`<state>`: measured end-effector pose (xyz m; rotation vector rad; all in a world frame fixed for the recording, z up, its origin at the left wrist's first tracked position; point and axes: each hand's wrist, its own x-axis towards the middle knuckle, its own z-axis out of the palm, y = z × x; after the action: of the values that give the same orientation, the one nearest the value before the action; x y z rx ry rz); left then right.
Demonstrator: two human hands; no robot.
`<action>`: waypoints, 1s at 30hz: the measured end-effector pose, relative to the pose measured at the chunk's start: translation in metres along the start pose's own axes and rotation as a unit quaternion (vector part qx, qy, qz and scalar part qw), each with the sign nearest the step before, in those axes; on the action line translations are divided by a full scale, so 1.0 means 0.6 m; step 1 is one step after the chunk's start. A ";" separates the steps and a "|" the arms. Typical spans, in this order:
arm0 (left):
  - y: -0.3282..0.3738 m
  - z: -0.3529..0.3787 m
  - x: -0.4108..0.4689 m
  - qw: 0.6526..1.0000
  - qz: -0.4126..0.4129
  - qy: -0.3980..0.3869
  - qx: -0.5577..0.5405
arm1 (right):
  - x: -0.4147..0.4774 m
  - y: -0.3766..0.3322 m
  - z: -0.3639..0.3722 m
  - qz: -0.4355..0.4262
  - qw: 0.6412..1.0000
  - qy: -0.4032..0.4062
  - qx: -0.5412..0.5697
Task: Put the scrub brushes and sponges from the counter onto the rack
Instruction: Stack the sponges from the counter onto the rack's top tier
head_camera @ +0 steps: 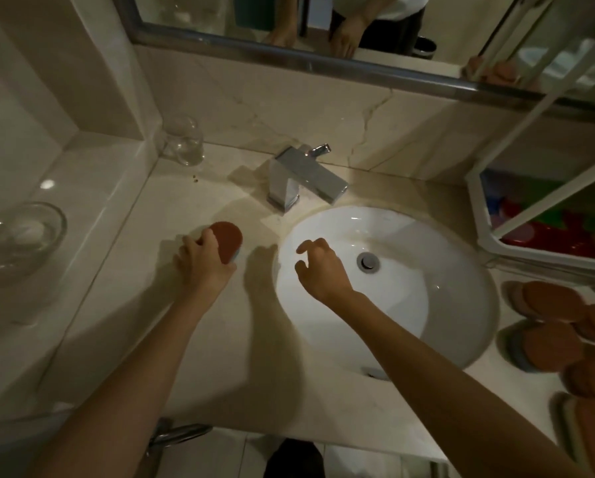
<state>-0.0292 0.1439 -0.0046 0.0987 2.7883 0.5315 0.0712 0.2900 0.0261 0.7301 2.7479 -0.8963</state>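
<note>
We find the round red-brown scrub sponge with a blue base (pixel 229 236) just left of the white oval sink (pixel 461 236), gripped by our left hand (pixel 203 260). Our right hand (pixel 320 267) hovers over the sink, loosely curled, empty. More red-brown sponges (pixel 548 301) lie right of the sink.

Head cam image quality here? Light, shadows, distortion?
Head view: dim warm light; arms cast hard shadows on the counter; glare on the faucet; wide-angle bend curves the mirror frame; sponge in the left hand reads clearly, the sponge pile at the right edge blurs.
</note>
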 end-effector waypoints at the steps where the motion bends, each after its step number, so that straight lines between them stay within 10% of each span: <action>1: 0.012 0.001 -0.013 1.000 0.009 0.011 -0.015 | -0.006 0.013 -0.006 0.010 1.000 0.009 0.008; 16: 0.343 0.144 -0.262 0.959 0.263 -0.106 0.016 | -0.228 0.413 -0.168 0.207 0.974 0.064 -0.067; 24: 0.466 0.215 -0.385 0.957 0.270 -0.103 0.036 | -0.262 0.571 -0.246 0.096 0.960 -0.100 -0.244; 30: 0.513 0.228 -0.445 0.963 0.260 -0.053 0.035 | -0.264 0.614 -0.259 -0.005 0.954 -0.056 -0.296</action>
<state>0.2701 0.4449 0.0626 0.8654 2.6610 0.5215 0.3916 0.5766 0.0094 0.5255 2.6907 -0.0786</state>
